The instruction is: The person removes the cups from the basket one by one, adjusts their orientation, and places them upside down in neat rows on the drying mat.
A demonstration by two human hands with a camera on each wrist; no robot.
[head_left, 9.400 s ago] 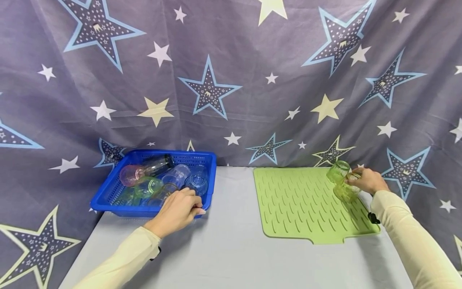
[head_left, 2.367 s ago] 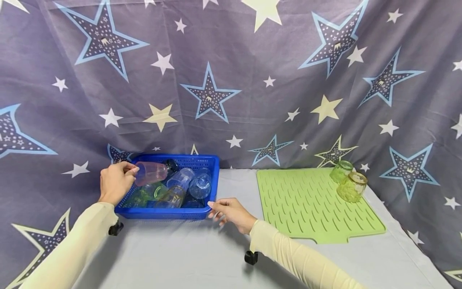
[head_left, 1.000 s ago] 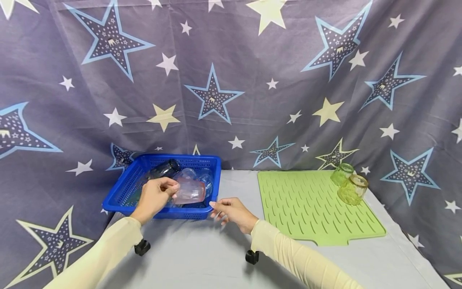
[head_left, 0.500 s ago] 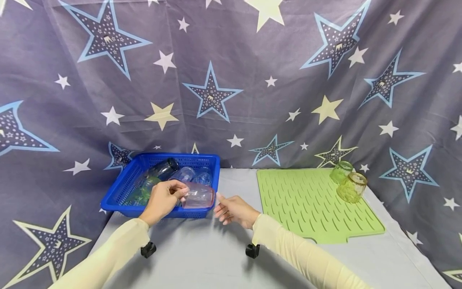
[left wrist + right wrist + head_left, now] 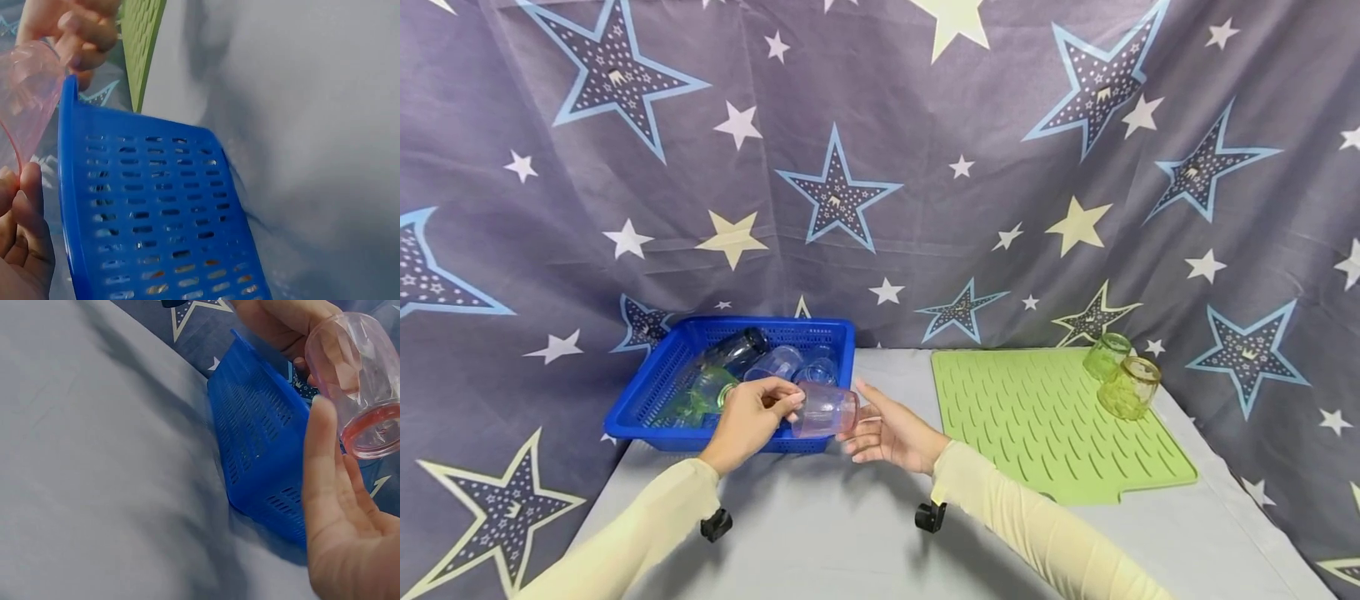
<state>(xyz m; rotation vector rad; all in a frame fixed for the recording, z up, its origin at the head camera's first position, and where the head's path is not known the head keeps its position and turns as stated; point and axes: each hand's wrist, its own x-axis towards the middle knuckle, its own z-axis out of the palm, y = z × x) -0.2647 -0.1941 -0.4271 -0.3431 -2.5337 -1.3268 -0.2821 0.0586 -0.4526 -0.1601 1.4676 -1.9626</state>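
My left hand pinches a clear pink drinking glass at its rim, fingers and thumb on the wall. The glass lies tilted on its side in the air over the front right corner of the blue basket. Its thick pink base points to my right hand, whose thumb and fingers are spread on either side of that base. In the right wrist view, the thumb stands straight beside the glass, with the other fingers behind it. The left wrist view shows the rim between left thumb and fingertips.
Inside the basket lie several glasses: a dark one, a green one, clear and bluish ones. On the right, a green drying mat holds a green glass and a yellow glass. A star-patterned cloth hangs behind.
My left hand has lifted the pink glass from the basket's left side and carried it right. My right hand has left the basket's corner and spread around the glass's base.
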